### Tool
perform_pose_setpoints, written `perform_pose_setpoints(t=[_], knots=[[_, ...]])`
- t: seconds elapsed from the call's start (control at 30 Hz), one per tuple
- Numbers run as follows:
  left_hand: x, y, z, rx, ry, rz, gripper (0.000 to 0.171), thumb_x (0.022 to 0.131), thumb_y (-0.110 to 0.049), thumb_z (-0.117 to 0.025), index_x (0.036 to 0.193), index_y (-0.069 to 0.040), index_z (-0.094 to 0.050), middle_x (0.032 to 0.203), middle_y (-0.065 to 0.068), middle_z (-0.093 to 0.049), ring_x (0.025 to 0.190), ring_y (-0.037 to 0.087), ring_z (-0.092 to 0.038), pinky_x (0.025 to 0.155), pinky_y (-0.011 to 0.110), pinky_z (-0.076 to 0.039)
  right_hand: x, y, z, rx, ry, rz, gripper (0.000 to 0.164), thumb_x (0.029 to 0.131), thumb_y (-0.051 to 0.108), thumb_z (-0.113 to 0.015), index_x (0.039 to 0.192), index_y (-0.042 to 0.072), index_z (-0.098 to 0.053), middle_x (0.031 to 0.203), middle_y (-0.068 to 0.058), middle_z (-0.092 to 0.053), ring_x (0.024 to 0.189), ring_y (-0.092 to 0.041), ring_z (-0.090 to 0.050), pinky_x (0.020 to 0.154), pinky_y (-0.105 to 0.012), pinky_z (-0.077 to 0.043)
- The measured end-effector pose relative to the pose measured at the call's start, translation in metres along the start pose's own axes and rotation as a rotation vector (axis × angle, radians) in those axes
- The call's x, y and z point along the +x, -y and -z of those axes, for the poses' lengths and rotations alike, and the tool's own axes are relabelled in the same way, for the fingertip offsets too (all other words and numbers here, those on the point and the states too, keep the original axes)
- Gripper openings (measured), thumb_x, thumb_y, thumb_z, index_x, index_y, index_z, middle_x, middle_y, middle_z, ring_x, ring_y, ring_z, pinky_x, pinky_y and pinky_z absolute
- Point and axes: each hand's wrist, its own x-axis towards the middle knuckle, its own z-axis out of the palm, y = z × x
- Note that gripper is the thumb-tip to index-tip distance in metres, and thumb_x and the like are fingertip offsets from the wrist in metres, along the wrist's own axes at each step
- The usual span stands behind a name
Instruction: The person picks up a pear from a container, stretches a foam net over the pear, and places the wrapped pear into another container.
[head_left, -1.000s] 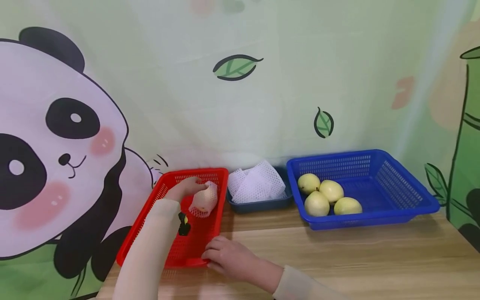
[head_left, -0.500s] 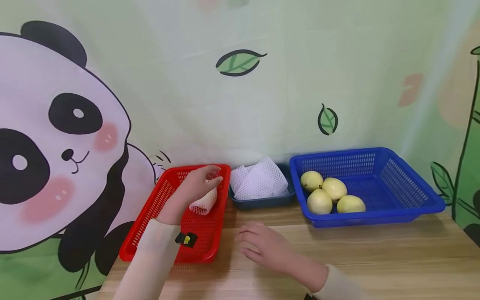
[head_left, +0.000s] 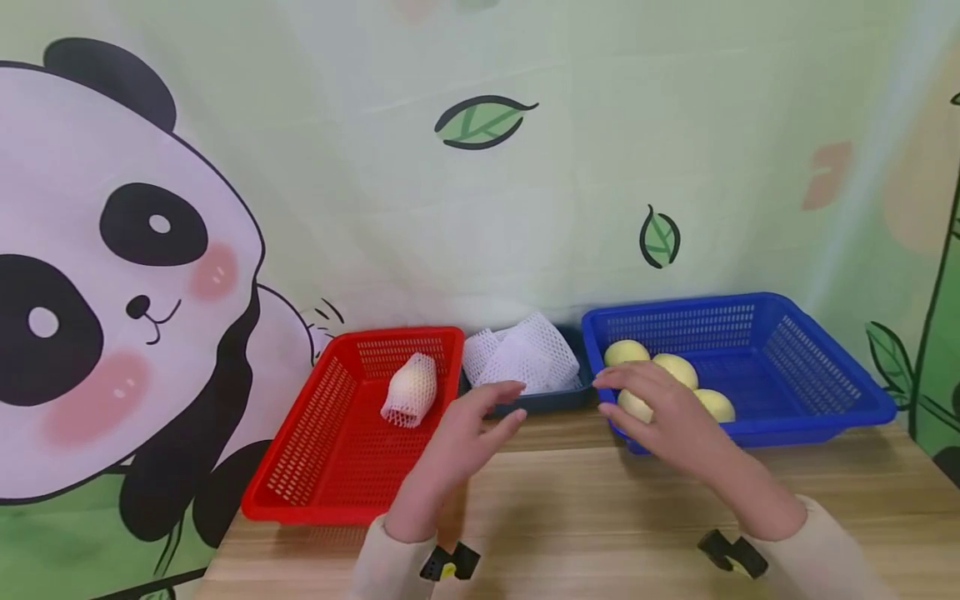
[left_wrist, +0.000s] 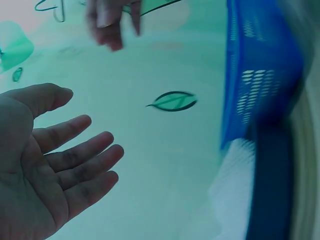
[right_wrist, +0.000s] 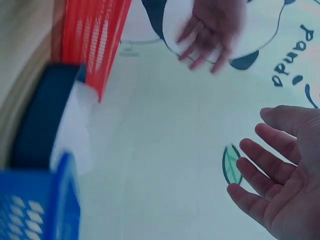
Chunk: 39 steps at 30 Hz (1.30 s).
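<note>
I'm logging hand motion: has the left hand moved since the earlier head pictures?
Yes, rightward: in the head view, the left hand has gone from over the red basket to beyond its right rim.

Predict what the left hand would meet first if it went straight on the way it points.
The left hand would probably meet the white netting in the dark tray, though depth is unclear.
</note>
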Motion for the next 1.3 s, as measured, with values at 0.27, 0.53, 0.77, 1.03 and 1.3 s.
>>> perform_pose_setpoints(t=[0.27,0.53,0.77,1.03,1.3], knots=[[0.002,0.002,-0.038,-0.003,-0.018,-0.14,0.036,0.094,-0.011,-0.07,0.129,-0.001,-0.067,0.126,0.016,-0.072,0.12,0.03,-0.068,0.108,0.045,-0.053,0.021,-0.02,0.034,-0.05,0.094,-0.142,0.031,0.083,0.002,-0.079,0.113,0.004,-0.072,0.114,-0.015,-0.075,0.113,-0.038,-0.066,0.096,-0.057,-0.053],[0.016,-0.004,-0.061,0.043,-0.033,-0.209,0.036,0.095,-0.011,-0.069,0.13,-0.003,-0.067,0.129,0.014,-0.072,0.122,0.027,-0.067,0.108,0.039,-0.053,0.053,-0.046,0.061,-0.069,0.248,-0.274,0.028,0.095,0.009,-0.07,0.122,-0.002,-0.067,0.124,-0.025,-0.069,0.122,-0.046,-0.061,0.102,-0.062,-0.049],[0.024,-0.011,-0.079,0.142,0.012,-0.214,0.038,0.097,-0.016,-0.068,0.134,-0.007,-0.065,0.134,0.01,-0.07,0.127,0.024,-0.064,0.111,0.034,-0.051,0.083,-0.076,0.078,-0.165,0.48,-0.392,0.039,0.101,0.017,-0.062,0.133,-0.005,-0.06,0.138,-0.032,-0.059,0.131,-0.05,-0.052,0.106,-0.065,-0.045],[0.031,-0.02,-0.103,0.324,0.015,-0.26,0.041,0.096,-0.028,-0.072,0.134,-0.016,-0.065,0.133,0.005,-0.069,0.126,0.022,-0.064,0.104,0.031,-0.055,0.108,-0.117,0.075,-0.235,0.69,-0.401,0.047,0.099,0.018,-0.063,0.132,-0.013,-0.055,0.135,-0.038,-0.057,0.126,-0.054,-0.053,0.105,-0.065,-0.045],[0.037,-0.024,-0.129,0.48,0.006,-0.335,0.039,0.096,-0.038,-0.071,0.13,-0.021,-0.067,0.128,-0.002,-0.07,0.123,0.014,-0.064,0.104,0.022,-0.053,0.103,-0.158,0.049,-0.095,0.838,-0.536,0.054,0.101,0.023,-0.059,0.134,-0.019,-0.05,0.135,-0.042,-0.054,0.125,-0.057,-0.054,0.104,-0.064,-0.048]])
